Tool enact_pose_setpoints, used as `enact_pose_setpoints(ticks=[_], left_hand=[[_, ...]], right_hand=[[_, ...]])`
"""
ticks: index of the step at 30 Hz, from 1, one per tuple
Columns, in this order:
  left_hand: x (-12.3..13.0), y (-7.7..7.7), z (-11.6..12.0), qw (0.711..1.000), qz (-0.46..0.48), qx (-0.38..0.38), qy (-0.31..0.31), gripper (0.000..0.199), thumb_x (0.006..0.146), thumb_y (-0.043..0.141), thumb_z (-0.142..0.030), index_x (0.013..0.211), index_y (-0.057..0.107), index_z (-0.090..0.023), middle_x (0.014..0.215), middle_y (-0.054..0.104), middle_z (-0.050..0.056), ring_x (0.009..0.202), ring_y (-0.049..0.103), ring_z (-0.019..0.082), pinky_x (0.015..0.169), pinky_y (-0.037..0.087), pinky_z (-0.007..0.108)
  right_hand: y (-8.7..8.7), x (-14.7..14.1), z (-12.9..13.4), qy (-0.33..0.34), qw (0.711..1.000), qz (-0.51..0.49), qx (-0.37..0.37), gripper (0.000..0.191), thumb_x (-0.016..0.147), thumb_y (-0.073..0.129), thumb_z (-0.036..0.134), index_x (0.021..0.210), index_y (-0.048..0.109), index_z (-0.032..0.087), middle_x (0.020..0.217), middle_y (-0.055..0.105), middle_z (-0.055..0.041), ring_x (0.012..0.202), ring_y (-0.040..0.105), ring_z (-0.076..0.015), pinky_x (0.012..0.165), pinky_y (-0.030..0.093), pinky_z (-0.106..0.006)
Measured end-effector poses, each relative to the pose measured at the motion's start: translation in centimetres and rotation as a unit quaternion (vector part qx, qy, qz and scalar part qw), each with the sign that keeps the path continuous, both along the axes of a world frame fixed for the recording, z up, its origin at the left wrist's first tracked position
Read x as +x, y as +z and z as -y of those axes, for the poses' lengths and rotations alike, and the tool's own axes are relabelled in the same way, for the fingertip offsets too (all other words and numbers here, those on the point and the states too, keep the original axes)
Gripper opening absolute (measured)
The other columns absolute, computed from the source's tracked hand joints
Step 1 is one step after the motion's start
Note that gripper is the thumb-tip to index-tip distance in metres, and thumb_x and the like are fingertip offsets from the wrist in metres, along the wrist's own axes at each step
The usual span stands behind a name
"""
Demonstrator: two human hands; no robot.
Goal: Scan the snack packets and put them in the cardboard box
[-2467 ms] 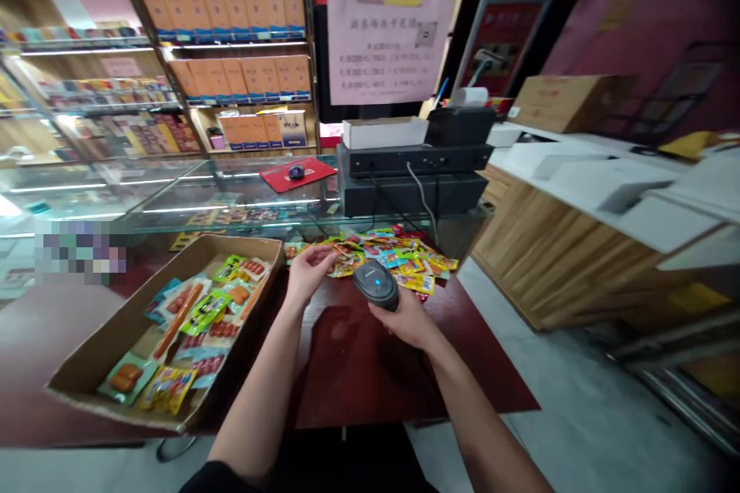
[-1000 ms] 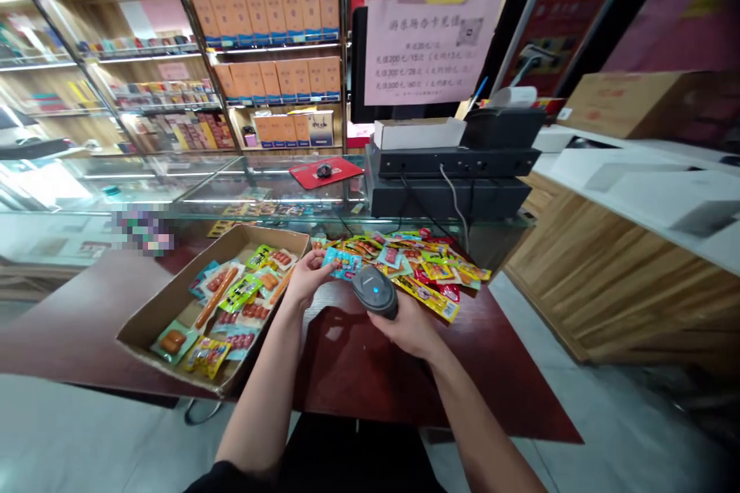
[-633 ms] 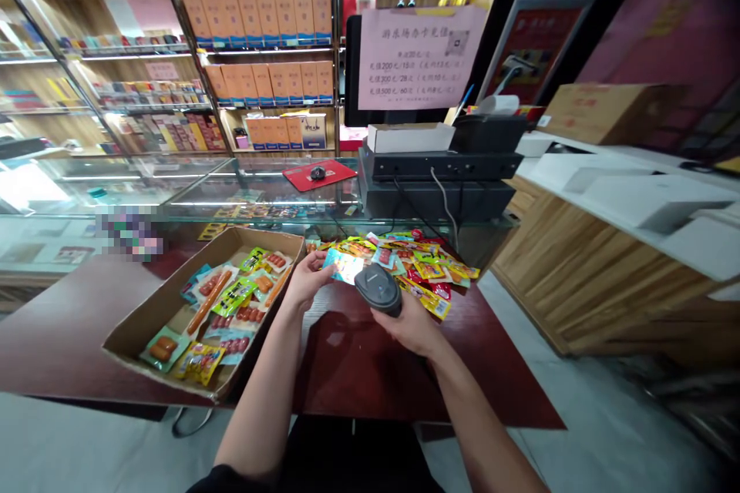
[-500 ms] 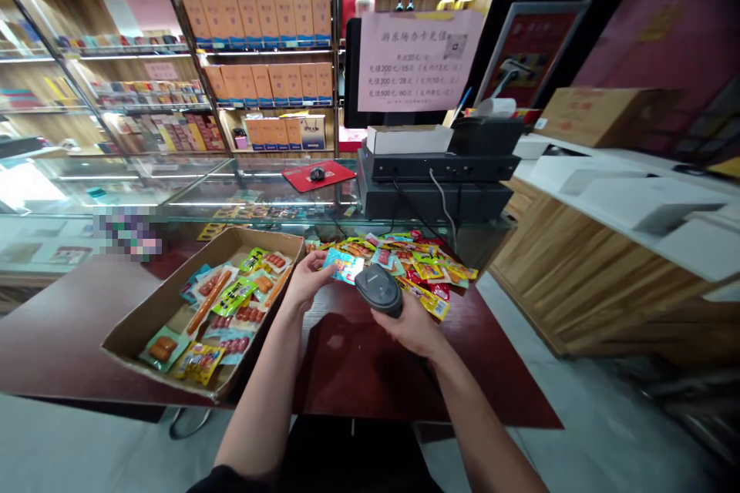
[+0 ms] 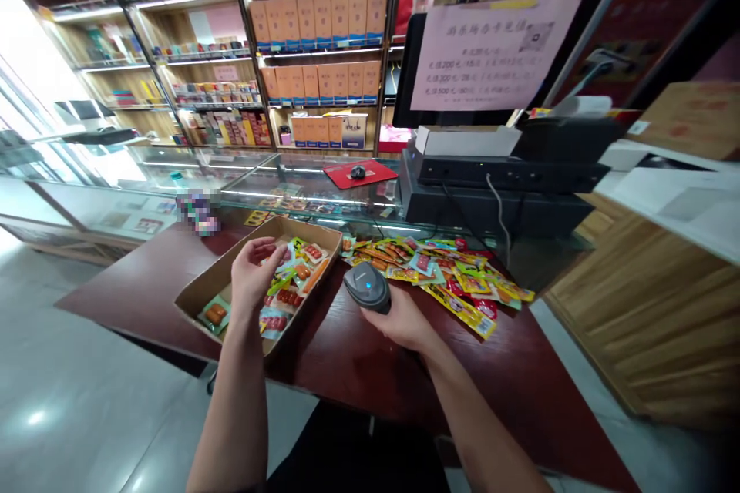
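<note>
My right hand is wrapped round the handle of a dark grey barcode scanner, which shows a small blue light on top. Over the cardboard box at the left hovers my left hand, its fingers loosely bent and apart, with no packet seen in them. Inside the box lie several sausage snack packets, partly covered by that hand and forearm. To the right of the scanner, a loose pile of snack packets spreads over the dark red table. One long yellow packet lies at the pile's near edge.
Behind the table runs a glass counter with a mouse on a red mat. A monitor bearing a pink sign and a black cash drawer stand at the right. Shelves of orange boxes line the back.
My left hand has moved left from the scanner to above the box, and the blue packet it held is no longer seen in it. The scanner stays in my right hand. The view has swung left.
</note>
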State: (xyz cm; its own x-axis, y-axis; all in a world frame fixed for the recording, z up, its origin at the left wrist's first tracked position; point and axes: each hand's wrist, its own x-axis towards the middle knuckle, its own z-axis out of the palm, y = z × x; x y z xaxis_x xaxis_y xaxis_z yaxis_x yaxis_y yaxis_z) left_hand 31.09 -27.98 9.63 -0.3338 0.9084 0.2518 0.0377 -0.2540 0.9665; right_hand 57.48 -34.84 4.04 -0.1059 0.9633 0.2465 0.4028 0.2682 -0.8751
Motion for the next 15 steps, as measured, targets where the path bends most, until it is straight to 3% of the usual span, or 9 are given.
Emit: enact_pose_setpoints(ticks=[2, 5, 10, 15], left_hand=[[0.7, -0.3, -0.3, 1.0, -0.006, 0.001, -0.013, 0.052, 0.058, 0.085, -0.043, 0.096, 0.065, -0.014, 0.084, 0.067, 0.005, 0.077, 0.066, 0.018, 0.07, 0.058, 0.034], [4.2, -1.3, -1.3, 0.997, -0.033, -0.008, -0.074, 0.049, 0.06, 0.084, -0.045, 0.095, 0.066, -0.015, 0.084, 0.068, 0.006, 0.079, 0.066, 0.019, 0.072, 0.057, 0.034], [14.2, -3.4, -2.1, 0.977, -0.076, -0.007, -0.201, 0.039, 0.064, 0.081, -0.041, 0.092, 0.069, -0.017, 0.084, 0.07, 0.006, 0.077, 0.065, 0.018, 0.076, 0.053, 0.031], [23.5, -6.0, -0.8, 0.938, -0.163, 0.009, -0.306, 0.025, 0.068, 0.079, -0.032, 0.088, 0.071, -0.02, 0.082, 0.069, 0.005, 0.077, 0.064, 0.019, 0.077, 0.049, 0.031]], right_hand=[[0.1, 0.4, 0.1, 0.001, 1.0, -0.004, 0.004, 0.035, 0.074, 0.07, 0.026, 0.108, 0.07, 0.019, 0.103, 0.075, -0.0058, 0.096, 0.07, -0.025, 0.089, 0.054, -0.038], [0.3, 2.2, 0.7, -0.023, 1.0, -0.015, 0.013, 0.038, 0.074, 0.069, 0.024, 0.111, 0.069, 0.019, 0.107, 0.074, -0.0063, 0.099, 0.069, -0.0243, 0.092, 0.053, -0.037], [0.0, 7.3, 2.8, -0.116, 0.993, -0.01, 0.004, 0.037, 0.073, 0.07, 0.028, 0.108, 0.069, 0.015, 0.104, 0.074, -0.0087, 0.095, 0.07, -0.0252, 0.088, 0.054, -0.039], [-0.2, 12.7, 7.0, -0.21, 0.977, -0.022, -0.013, 0.027, 0.076, 0.068, 0.029, 0.1, 0.071, 0.017, 0.096, 0.075, -0.0088, 0.091, 0.071, -0.0262, 0.08, 0.057, -0.036]])
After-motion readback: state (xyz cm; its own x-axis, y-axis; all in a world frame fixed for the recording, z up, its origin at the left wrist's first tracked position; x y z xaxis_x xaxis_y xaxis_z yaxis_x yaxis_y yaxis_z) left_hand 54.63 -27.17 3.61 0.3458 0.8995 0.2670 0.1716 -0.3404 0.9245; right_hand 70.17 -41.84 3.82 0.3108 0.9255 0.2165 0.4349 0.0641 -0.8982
